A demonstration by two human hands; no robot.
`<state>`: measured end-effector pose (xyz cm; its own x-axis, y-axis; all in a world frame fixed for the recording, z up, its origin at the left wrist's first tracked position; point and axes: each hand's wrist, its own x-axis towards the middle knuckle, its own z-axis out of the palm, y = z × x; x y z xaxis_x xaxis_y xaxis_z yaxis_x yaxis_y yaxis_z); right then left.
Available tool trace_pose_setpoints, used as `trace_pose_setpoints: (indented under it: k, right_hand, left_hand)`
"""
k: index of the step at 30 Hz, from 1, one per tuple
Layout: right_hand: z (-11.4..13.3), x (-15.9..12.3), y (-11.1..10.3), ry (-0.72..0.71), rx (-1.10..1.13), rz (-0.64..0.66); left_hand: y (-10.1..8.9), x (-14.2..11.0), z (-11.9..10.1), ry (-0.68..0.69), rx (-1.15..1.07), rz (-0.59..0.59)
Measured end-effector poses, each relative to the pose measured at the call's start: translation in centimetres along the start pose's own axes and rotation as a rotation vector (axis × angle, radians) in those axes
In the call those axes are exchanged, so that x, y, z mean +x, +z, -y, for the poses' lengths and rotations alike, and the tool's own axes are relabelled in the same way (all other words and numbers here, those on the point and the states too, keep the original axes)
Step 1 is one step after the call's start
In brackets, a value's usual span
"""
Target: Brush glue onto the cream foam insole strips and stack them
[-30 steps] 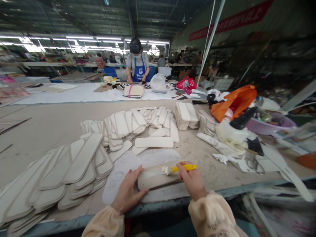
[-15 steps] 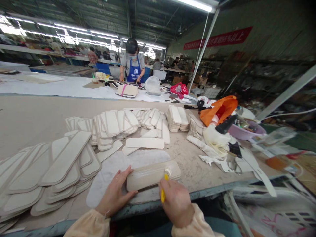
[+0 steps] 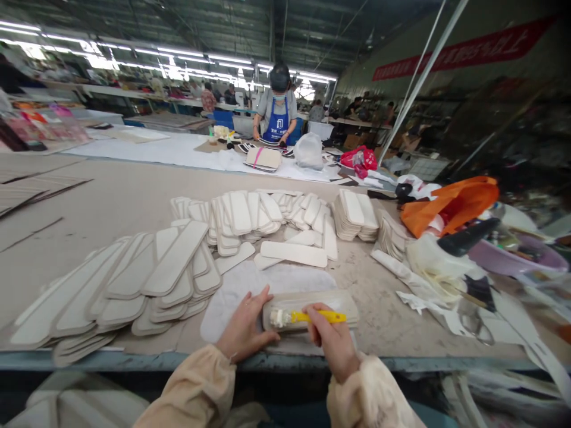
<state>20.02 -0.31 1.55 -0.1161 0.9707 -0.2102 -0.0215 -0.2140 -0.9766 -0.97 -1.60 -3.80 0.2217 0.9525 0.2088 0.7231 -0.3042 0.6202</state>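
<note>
My right hand [image 3: 332,339] is closed around the yellow handle of a brush [image 3: 319,316]. Its pale bristles lie on the left part of a long beige panel [image 3: 321,299] with rounded corners. The panel's top looks wet and shiny, and other panels seem to lie under it. At the panel's left end, my left hand [image 3: 247,327] rests with thumb and fingers spread, touching the edge. A white sheet [image 3: 223,321] lies beneath the panel and my left hand.
Overlapping pale panels [image 3: 129,285] fan out at the left, with more piles [image 3: 243,214] behind. Scissors [image 3: 475,326], an orange bag [image 3: 450,202] and a purple basin [image 3: 517,252] sit at the right. A person in a blue apron [image 3: 279,122] works across the table.
The brush has swept from the panel's right end to its left end, its handle now lying nearly level. My left hand stays at the panel's left end. The view has turned left.
</note>
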Motion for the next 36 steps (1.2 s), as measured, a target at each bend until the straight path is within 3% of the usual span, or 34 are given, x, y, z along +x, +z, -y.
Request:
trace_pose_setpoints:
  k: [3,8,10,12,15,18,24,26,29,32,36]
  right_hand:
    - [-0.6,0.4,-0.6,0.04,-0.076,-0.007]
    - [1.4,0.6,-5.1,-0.01,-0.376,-0.287]
    - [2.2,0.5,-5.8,-0.034,-0.403,-0.34]
    - [2.0,0.1,-4.7,-0.066,-0.29,-0.279]
    - [0.5,-0.3,-1.4,-0.077,-0.081,-0.059]
    - [-0.8,0.0,0.4,-0.051,-0.062,0.058]
    - [0.7,1.1,-3.6,-0.042,-0.265,-0.244]
    - [0.7,1.0,-3.6,-0.04,-0.155,-0.244]
    - [-0.4,0.8,-1.6,-0.032,0.034,-0.1]
    - [-1.2,1.4,-0.8,-0.015,0.013,-0.063]
    - [0.2,2.1,-4.9,-0.019,-0.152,-0.228]
  left_hand:
    - [-0.1,0.0,0.0,0.003,0.008,0.007]
    - [-0.3,0.0,0.0,0.014,0.022,0.035]
    - [-0.3,-0.1,0.0,0.011,0.023,0.042]
    - [-0.2,-0.1,0.0,0.01,0.02,0.042]
    - [0.1,-0.2,0.1,0.012,0.008,0.03]
    - [0.2,-0.1,0.1,0.012,0.003,0.017]
    - [-0.1,0.1,-0.2,0.014,0.017,0.011]
    - [-0.1,0.0,-0.2,0.021,0.029,0.011]
    - [0.3,-0.1,0.2,0.03,0.06,0.002]
    - [0.8,-0.1,0.9,0.045,0.117,-0.006]
    - [1.0,0.1,1.4,0.081,0.181,-0.028]
